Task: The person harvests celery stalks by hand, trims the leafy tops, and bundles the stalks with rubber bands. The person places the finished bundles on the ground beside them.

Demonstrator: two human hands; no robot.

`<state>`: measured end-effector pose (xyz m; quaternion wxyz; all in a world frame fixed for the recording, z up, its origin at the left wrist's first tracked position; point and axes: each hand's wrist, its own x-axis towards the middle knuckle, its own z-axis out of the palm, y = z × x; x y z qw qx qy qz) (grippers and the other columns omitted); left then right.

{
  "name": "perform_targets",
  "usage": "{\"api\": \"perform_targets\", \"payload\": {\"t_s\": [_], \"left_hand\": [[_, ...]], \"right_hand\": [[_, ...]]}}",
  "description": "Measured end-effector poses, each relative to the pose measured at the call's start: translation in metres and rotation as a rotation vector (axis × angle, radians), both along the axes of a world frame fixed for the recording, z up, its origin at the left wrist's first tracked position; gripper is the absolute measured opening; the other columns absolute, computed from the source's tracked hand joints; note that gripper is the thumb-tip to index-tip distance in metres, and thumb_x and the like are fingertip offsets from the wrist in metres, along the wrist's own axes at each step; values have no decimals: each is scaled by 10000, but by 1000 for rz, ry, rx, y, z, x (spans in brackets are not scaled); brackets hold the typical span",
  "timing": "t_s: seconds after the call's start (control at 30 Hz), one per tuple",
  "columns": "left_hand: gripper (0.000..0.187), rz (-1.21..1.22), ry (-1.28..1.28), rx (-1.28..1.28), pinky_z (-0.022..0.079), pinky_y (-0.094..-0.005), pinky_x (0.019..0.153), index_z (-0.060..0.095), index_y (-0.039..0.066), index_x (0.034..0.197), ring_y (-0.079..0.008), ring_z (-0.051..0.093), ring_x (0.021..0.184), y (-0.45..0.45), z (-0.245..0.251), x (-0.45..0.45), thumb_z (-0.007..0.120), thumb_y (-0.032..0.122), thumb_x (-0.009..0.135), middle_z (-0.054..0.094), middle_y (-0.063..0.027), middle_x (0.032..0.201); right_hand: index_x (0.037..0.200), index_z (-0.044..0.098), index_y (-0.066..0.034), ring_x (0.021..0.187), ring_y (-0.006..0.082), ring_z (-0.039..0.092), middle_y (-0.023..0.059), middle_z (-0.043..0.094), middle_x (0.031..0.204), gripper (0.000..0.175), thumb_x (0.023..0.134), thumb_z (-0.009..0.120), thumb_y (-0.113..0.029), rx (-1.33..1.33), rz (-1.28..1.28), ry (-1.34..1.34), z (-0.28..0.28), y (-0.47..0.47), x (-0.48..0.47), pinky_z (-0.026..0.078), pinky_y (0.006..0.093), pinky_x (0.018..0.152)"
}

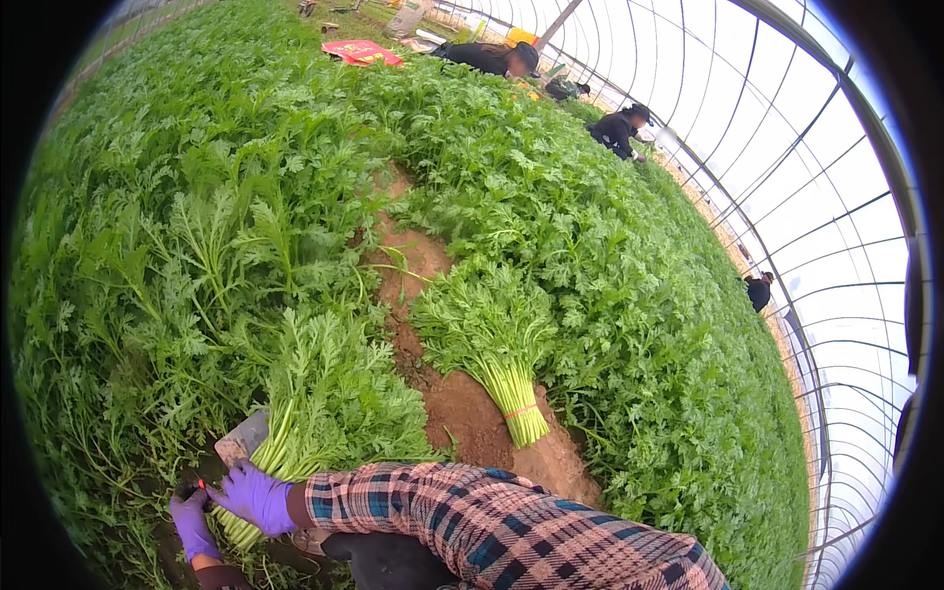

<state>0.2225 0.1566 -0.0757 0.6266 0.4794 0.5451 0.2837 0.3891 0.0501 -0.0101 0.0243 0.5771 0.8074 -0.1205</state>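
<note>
At the lower left, my right hand (pixel 258 499), in a purple glove, is closed around the stems of a bunch of leafy greens (pixel 276 446). My left hand (pixel 193 523), also gloved in purple, is beside the cut stem ends, with a small red thing (pixel 200 484) at its fingertips. Exactly what the left fingers grip is too small to tell. Another bunch of greens (pixel 520 402), tied with a red band, lies on the bare soil right of centre, its stem ends towards me.
A grey, soil-stained object (pixel 243 436) sits behind my hands. Dense greens (pixel 649 317) flank the soil path (pixel 472 413). Several people (pixel 619 131) in dark clothes crouch farther off among the plants. A red bag (pixel 361 52) lies at the top, and the greenhouse frame (pixel 870 125) curves along the right.
</note>
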Motion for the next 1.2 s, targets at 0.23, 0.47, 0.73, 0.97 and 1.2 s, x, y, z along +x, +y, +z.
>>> {"api": "perform_targets", "payload": {"t_s": [0.23,0.47,0.73,0.97,1.2], "left_hand": [[228,-16,7,-13,463,-257,589,604,-38,966,-149,558,647,5,-5,-8,619,-13,740,623,-67,789],[175,-99,105,81,459,-264,592,615,-41,957,-139,561,672,6,-2,2,627,-22,784,637,-70,819],[154,-156,6,67,439,-237,587,615,-9,963,-108,543,656,-6,21,3,665,12,818,633,-37,816],[158,-144,5,23,431,-223,585,615,15,965,-98,522,648,3,12,4,666,0,816,627,-22,836],[245,-121,27,37,469,-265,701,613,0,1091,-155,595,821,-3,5,-5,660,80,864,655,-72,971]], "right_hand": [[1473,274,8,1029,324,538,166,565,1076,1109,578,766,-422,-15,-4,-8,5,0,0,355,490,984],[1453,315,7,1036,321,536,165,568,1099,1083,563,760,-419,0,-1,13,-4,0,-1,346,494,999],[1352,432,-27,1057,334,533,165,569,1089,942,537,763,-366,-22,-15,27,-14,3,-4,336,520,1012],[1347,425,-6,1074,349,533,187,564,1119,993,496,791,-363,-15,-17,69,-17,3,-3,336,526,1005],[1413,362,1,1067,353,531,199,556,1120,1078,510,786,-404,5,-21,46,-23,5,-5,326,535,1013]]}}
